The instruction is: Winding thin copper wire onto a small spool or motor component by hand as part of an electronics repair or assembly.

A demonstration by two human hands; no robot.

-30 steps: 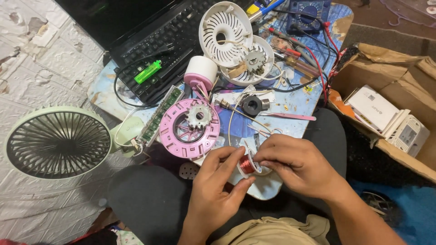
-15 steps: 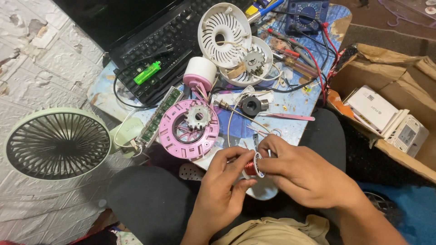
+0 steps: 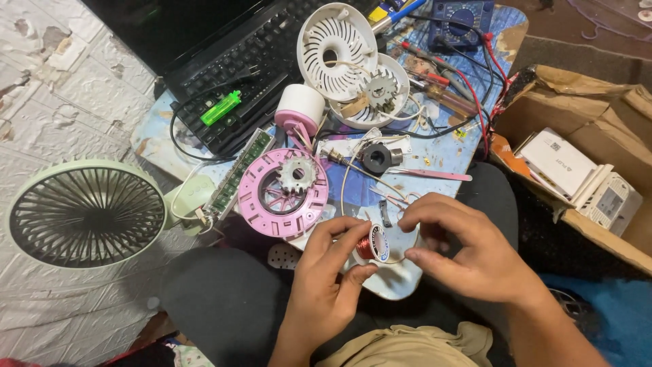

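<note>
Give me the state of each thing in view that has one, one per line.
left hand: pinching the copper wire spool
right hand: fingers bent, beside the spool
copper wire spool: wound, held over the lap
pink fan housing: opened, motor exposed
white fan grille: detached, propped up
green fan: assembled, lying flat
cardboard box: open

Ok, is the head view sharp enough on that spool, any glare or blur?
Head view: even light, no strong glare; the copper wire spool is sharp between the left hand and right hand; the dark laptop top left is dim; edges bend slightly.
</note>
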